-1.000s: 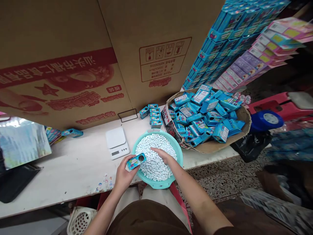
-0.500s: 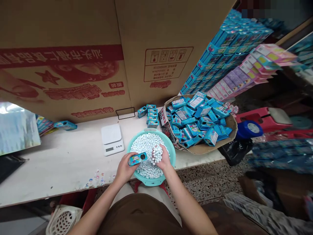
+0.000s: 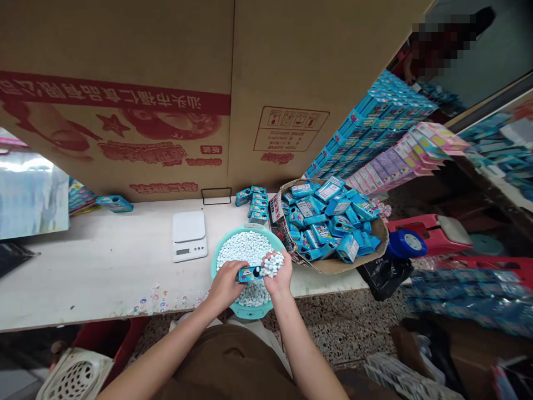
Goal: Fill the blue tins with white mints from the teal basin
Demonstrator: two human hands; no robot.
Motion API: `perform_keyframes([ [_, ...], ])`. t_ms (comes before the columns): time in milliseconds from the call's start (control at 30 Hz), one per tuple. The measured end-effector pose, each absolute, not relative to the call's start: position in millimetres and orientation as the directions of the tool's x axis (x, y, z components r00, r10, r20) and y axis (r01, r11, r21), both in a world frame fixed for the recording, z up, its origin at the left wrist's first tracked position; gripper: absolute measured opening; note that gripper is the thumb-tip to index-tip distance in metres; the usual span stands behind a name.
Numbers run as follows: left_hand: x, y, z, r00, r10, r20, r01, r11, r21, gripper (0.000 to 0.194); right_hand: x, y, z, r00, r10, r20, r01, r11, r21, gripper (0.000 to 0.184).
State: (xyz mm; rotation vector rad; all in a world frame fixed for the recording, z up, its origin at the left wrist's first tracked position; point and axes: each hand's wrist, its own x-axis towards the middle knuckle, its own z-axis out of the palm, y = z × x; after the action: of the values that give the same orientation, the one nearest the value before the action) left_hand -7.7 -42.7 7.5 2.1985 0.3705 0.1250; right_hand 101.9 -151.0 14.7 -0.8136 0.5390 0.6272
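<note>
From the head camera, we see our left hand (image 3: pixel 228 284) closed round a small blue box (image 3: pixel 250 274), held tilted over the turquoise basin (image 3: pixel 249 314) at the near edge of the white table (image 3: pixel 104 266). Our right hand (image 3: pixel 283 279) is half-curled, palm up, cradling a heap of white pellets (image 3: pixel 272 264) right at the box's right end. More pellets fill the basin below. We have a kitchen scale (image 3: pixel 189 236) to the basin's left, a small group of blue boxes (image 3: pixel 258 206) on its far side, and a cut-down carton (image 3: pixel 333 270) piled with others to the right.
</note>
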Motion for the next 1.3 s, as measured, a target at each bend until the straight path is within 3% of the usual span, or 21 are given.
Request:
perform_keyframes([
  [233, -4.4, -48.3, 14.2, 0.944, 0.325, -0.046, 0.238, -0.582, 0.778, 0.050, 97.6, -147.6, 21.0, 0.794, 0.245, -0.557, -0.596, 0.492, -0.634, 0.029],
  [600, 2.6, -50.3, 20.1, 0.938, 0.340, -0.073, 0.257, -0.535, 0.805, 0.046, 96.2, -144.5, 19.8, 0.851, 0.221, -0.477, -0.522, 0.463, -0.716, 0.025],
  [867, 5.2, -47.8, 10.0, 0.898, 0.422, -0.124, 0.343, -0.496, 0.797, 0.042, 113.0, -150.6, 6.1, 0.798, 0.258, -0.545, -0.600, 0.435, -0.672, 0.028],
  [1033, 5.9, -50.0, 15.0, 0.937, 0.349, -0.035, 0.232, -0.542, 0.807, 0.046, 111.6, -154.1, 8.3, 0.822, 0.232, -0.519, -0.563, 0.465, -0.684, 0.026],
  [1300, 8.2, -59.1, 6.6, 0.928, 0.372, -0.031, 0.241, -0.535, 0.810, 0.042, 109.1, -151.4, 15.1, 0.842, 0.193, -0.504, -0.533, 0.443, -0.721, 0.023],
])
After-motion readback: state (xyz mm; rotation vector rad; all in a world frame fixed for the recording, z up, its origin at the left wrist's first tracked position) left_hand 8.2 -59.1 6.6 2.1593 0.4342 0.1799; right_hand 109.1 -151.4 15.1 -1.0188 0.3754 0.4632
